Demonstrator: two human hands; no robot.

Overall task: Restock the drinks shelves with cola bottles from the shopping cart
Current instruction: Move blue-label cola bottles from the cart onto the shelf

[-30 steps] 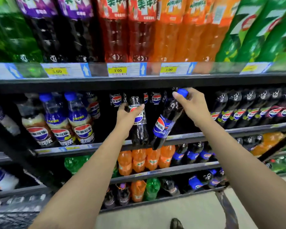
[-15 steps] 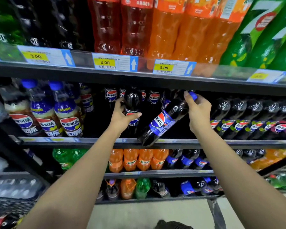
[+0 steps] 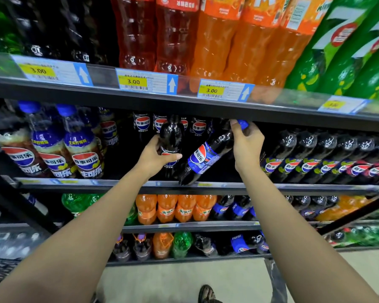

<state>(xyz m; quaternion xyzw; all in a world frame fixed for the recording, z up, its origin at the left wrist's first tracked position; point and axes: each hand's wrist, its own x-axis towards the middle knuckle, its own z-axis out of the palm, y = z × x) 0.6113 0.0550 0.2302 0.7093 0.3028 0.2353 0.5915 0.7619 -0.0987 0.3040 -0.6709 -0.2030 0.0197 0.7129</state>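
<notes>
Cola shelf (image 3: 127,186), restock unfinished: left hand (image 3: 155,157) clasps upright bottle (image 3: 170,136), right hand (image 3: 246,143) pinches tilted bottle (image 3: 206,159) by cap, both above its front edge, neither released.

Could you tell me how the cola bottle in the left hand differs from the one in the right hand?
The left-hand bottle stands about upright; the right-hand bottle leans, base at the shelf edge. The left hand wraps its bottle's body, hiding most of the label; the right hand holds its bottle near the blue cap, so its blue label shows. The left-hand bottle's cap is hidden. Both hold dark cola.
</notes>
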